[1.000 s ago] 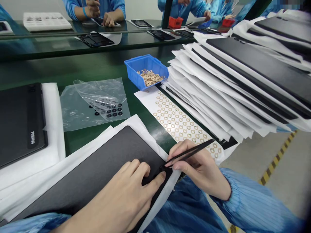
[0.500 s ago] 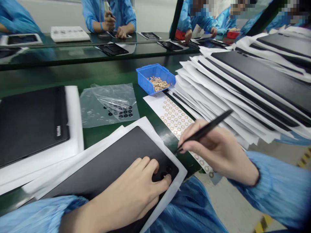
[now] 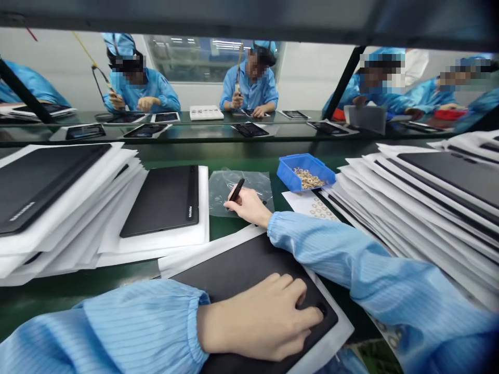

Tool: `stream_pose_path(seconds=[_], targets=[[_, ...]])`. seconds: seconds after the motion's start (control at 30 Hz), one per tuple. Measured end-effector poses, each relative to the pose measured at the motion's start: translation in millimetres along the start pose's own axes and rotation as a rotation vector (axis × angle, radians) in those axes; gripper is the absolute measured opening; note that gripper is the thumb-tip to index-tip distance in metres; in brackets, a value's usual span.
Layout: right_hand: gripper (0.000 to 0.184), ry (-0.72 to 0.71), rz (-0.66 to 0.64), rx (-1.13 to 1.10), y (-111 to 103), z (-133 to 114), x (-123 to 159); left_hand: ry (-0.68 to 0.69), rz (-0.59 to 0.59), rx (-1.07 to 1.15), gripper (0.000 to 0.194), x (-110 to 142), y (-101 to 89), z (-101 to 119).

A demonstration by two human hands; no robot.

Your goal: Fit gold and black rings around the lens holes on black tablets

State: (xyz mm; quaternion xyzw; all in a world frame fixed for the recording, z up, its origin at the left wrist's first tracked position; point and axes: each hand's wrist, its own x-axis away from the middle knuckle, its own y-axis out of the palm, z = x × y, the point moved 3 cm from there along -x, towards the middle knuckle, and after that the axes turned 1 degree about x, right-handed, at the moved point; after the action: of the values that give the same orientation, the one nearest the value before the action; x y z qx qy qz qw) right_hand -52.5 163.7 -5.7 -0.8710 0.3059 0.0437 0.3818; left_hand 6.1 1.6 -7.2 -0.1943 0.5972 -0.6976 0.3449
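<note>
A black panel (image 3: pixel 230 265) is lying aslant on the table (image 3: pixel 23 306) in front of the person, on a white sheet (image 3: pixel 345 327) that is showing along its upper and right edges. The left hand and sleeve are covering much of the panel, and its lower end is running out of the frame. The left hand (image 3: pixel 265 317) is resting palm down on it, loosely open, its fingers bent; the index fingertip is partly hiding a dark round feature near the right corner.

The right hand (image 3: pixel 249 205) is gripping black tweezers (image 3: pixel 236 190) over a clear plastic bag (image 3: pixel 218 192) just beyond the panel. The tips are hard to make out, and whether they are touching the bag I cannot tell. Hand and wrist are hiding most of the bag's contents; a small dark bit is showing at its right side.

The right sleeve is crossing a white sheet of rings (image 3: pixel 296 201), leaving only its two ends visible. Beyond it a blue bin (image 3: pixel 288 179) is holding small rings (image 3: pixel 310 178). To the right, a stack of interleaved panels (image 3: pixel 374 208) is running past the frame edge. To the left, a second panel (image 3: pixel 161 202) is lying on white padding, beside another stack (image 3: pixel 47 192) that is also being cut off.
</note>
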Motion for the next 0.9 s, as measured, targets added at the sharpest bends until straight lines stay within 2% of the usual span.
stream_pose_path(seconds=[0.07, 0.13, 0.27, 0.37, 0.47, 0.57, 0.63, 0.77, 0.9], targets=[[0.011, -0.031, -0.014, 0.047, -0.6, -2.6, 1.0, -0.006, 0.011, 0.007, 0.024, 0.0, 0.8, 0.2], [0.009, -0.049, -0.015, 0.082, -10.5, -9.5, 4.2, -0.018, 0.016, 0.029, 0.024, 0.0, 0.7, 0.7], [0.017, -0.012, 0.012, 0.143, -51.3, -21.7, 22.1, -0.079, 0.037, 0.037, 0.023, 3.4, -3.3, -5.5], [0.027, 0.08, -0.038, 0.186, -80.4, -13.5, 49.6, -0.253, 0.103, -0.003, 0.014, 10.3, -8.9, -28.7], [0.028, 0.2, -0.039, 0.231, -96.4, 7.4, 80.7, -0.472, 0.21, -0.069, 0.01, 19.0, -14.8, -62.1], [0.037, 0.283, -0.015, 0.224, -97.1, 24.0, 103.2, -0.603, 0.288, -0.116, 0.013, 24.8, -17.1, -87.1], [0.045, 0.287, -0.021, 0.184, -91.4, 27.6, 109.7, -0.636, 0.305, -0.112, 0.014, 26.2, -15.5, -95.0], [0.047, 0.226, -0.005, 0.077, -81.0, 23.4, 108.1, -0.64, 0.319, -0.099, 0.017, 25.0, -11.5, -97.0], [0.046, 0.18, 0.04, -0.042, -83.4, 20.6, 107.1, -0.628, 0.323, -0.084, 0.024, 21.1, -17.5, -94.5]])
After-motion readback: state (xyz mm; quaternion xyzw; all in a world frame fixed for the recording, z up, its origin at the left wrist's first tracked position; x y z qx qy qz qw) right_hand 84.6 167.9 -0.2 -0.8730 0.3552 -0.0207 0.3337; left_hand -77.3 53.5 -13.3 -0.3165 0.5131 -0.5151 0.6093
